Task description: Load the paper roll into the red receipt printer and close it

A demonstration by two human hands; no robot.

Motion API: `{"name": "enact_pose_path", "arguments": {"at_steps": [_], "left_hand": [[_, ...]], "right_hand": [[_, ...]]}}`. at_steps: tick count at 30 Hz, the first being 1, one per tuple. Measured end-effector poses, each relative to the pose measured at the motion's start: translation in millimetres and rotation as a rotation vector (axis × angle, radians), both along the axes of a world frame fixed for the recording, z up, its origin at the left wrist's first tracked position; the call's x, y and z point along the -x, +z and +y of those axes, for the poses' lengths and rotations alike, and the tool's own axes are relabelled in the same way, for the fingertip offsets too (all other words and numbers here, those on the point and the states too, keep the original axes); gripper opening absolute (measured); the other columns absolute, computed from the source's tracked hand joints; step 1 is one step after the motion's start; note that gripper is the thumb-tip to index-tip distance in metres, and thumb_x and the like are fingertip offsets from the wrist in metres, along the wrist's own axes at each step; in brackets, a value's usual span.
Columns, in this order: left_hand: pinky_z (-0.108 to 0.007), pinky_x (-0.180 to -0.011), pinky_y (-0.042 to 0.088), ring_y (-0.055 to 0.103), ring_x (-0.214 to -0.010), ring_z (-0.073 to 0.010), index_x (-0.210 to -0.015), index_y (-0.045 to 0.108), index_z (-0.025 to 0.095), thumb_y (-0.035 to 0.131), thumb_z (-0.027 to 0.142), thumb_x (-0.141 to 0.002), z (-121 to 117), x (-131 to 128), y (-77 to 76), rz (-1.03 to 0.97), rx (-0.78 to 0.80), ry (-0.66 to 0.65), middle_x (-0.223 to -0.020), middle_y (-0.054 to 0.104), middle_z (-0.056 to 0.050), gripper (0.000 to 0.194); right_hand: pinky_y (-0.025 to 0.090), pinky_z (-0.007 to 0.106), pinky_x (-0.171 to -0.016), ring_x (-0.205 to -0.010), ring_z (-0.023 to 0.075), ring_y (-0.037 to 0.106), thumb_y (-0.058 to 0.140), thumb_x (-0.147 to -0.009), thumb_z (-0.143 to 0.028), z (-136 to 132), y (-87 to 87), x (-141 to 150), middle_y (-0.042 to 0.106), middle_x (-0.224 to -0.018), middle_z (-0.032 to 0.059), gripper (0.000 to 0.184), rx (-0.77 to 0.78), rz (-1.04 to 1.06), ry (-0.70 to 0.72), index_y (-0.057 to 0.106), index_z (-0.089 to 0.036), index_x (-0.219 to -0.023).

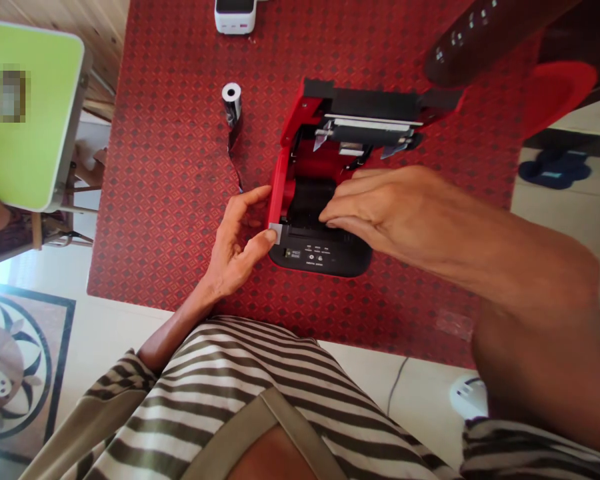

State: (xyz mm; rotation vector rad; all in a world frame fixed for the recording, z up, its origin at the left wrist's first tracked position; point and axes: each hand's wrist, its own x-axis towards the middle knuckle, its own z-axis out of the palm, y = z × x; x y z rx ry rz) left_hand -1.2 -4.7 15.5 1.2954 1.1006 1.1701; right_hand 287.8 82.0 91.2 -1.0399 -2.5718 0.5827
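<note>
A red and black label printer (325, 257) stands on the table with its lid (375, 107) raised, baring a roller and a red inner bay. My left hand (237, 240) grips the printer's left side, thumb on the front corner by a small pale tab (277, 233) and fingers along the red wall. Inside the bay lies a dark roll (313, 200). My right hand (380, 200) reaches in from the right, fingers bunched at this roll; its fingertips are partly hidden, so what they pinch cannot be made out. Left of the printer a small roll (231, 100) stands upright, a dark strip trailing towards my left hand.
The table (170, 200) has a red patterned cover. A white device (235, 17) sits at its far edge, and a dark bottle-like object (460, 47) lies far right. Beyond the table are a green-topped table (35, 147) at left, a red stool (563, 93) and dark slippers (555, 168) at right.
</note>
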Motion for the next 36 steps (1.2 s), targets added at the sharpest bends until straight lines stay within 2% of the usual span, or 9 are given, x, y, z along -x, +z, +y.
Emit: {"name": "enact_pose_path", "arguments": {"at_steps": [4, 8, 15, 17, 19, 23, 26, 30, 36], "left_hand": [[-0.061, -0.132, 0.066, 0.078, -0.153, -0.0389, -0.175, 0.078, 0.040, 0.088, 0.074, -0.120, -4, 3, 12.4, 0.072, -0.096, 0.012, -0.166, 0.082, -0.011, 0.065], [-0.052, -0.124, 0.072, 0.082, -0.152, -0.0365, -0.179, 0.077, 0.046, 0.082, 0.070, -0.124, 13, 9, 23.9, 0.113, -0.254, 0.040, -0.167, 0.084, -0.007, 0.060], [-0.062, -0.148, 0.057, 0.069, -0.173, -0.0404, -0.177, 0.075, 0.056, 0.085, 0.105, -0.106, 120, 29, 11.4, 0.044, -0.390, -0.062, -0.184, 0.077, 0.010, 0.088], [-0.058, -0.139, 0.057, 0.076, -0.149, -0.0343, -0.167, 0.084, 0.048, 0.077, 0.116, -0.102, 142, 20, 15.7, 0.083, -0.394, -0.098, -0.167, 0.086, 0.006, 0.094], [-0.048, -0.106, 0.060, 0.073, -0.106, -0.0250, -0.135, 0.093, 0.033, 0.070, 0.110, -0.112, 149, 3, 27.7, 0.050, -0.392, -0.036, -0.116, 0.086, -0.001, 0.084], [-0.041, -0.082, 0.049, 0.061, -0.088, -0.0206, -0.098, 0.086, 0.026, 0.065, 0.119, -0.104, 137, -22, 54.6, -0.047, -0.306, 0.101, -0.097, 0.073, -0.003, 0.096], [-0.048, -0.105, 0.063, 0.074, -0.107, -0.0266, -0.094, 0.083, 0.031, 0.093, 0.099, -0.106, 123, -17, 58.7, 0.058, -0.324, 0.060, -0.104, 0.081, -0.002, 0.070], [-0.066, -0.139, 0.064, 0.079, -0.156, -0.0391, -0.135, 0.091, 0.037, 0.095, 0.081, -0.114, 98, 3, 45.1, 0.105, -0.273, -0.075, -0.141, 0.092, -0.006, 0.049], [-0.066, -0.154, 0.060, 0.065, -0.186, -0.0437, -0.183, 0.065, 0.042, 0.092, 0.081, -0.115, 52, 12, 20.0, 0.183, -0.120, -0.123, -0.188, 0.074, -0.010, 0.082]], "right_hand": [[0.062, 0.043, -0.082, -0.086, 0.0256, 0.080, 0.060, -0.131, -0.027, -7, 30.2, -5, 0.086, -0.096, 0.0031, 0.040, -0.145, -0.014, 0.051, 0.083, -0.030, -0.098], [0.071, 0.039, -0.092, -0.099, 0.0240, 0.088, 0.072, -0.128, -0.021, -27, 29.6, 1, 0.095, -0.110, 0.0030, 0.023, -0.201, 0.154, -0.064, 0.089, -0.028, -0.115], [0.077, 0.043, -0.098, -0.102, 0.0252, 0.095, 0.085, -0.116, -0.005, -63, 15.4, 7, 0.100, -0.119, 0.0027, 0.026, -0.231, 0.311, -0.238, 0.092, -0.029, -0.123], [0.077, 0.045, -0.101, -0.103, 0.0254, 0.094, 0.084, -0.114, -0.002, -69, 13.7, 4, 0.100, -0.121, 0.0019, 0.031, -0.223, 0.301, -0.235, 0.091, -0.031, -0.125], [0.076, 0.045, -0.102, -0.102, 0.0254, 0.093, 0.083, -0.113, 0.000, -73, 11.1, 2, 0.100, -0.121, 0.0028, 0.033, -0.254, 0.293, -0.213, 0.090, -0.029, -0.127], [0.071, 0.046, -0.094, -0.106, 0.0279, 0.090, 0.084, -0.111, 0.001, -80, 6.1, 3, 0.100, -0.127, 0.0072, 0.033, -0.373, 0.220, -0.196, 0.088, -0.024, -0.131], [0.068, 0.046, -0.089, -0.103, 0.0285, 0.087, 0.084, -0.112, 0.000, -87, 5.1, 6, 0.099, -0.126, 0.0078, 0.035, -0.452, 0.158, -0.223, 0.089, -0.026, -0.134], [0.067, 0.044, -0.081, -0.090, 0.0252, 0.081, 0.080, -0.116, -0.002, -96, 5.6, 11, 0.095, -0.110, 0.0033, 0.035, -0.508, 0.123, -0.242, 0.091, -0.030, -0.135], [0.072, 0.044, -0.087, -0.096, 0.0254, 0.084, 0.081, -0.116, -0.003, -104, 1.8, 9, 0.097, -0.121, 0.0057, 0.039, -0.465, 0.122, -0.273, 0.091, -0.031, -0.142]]}}
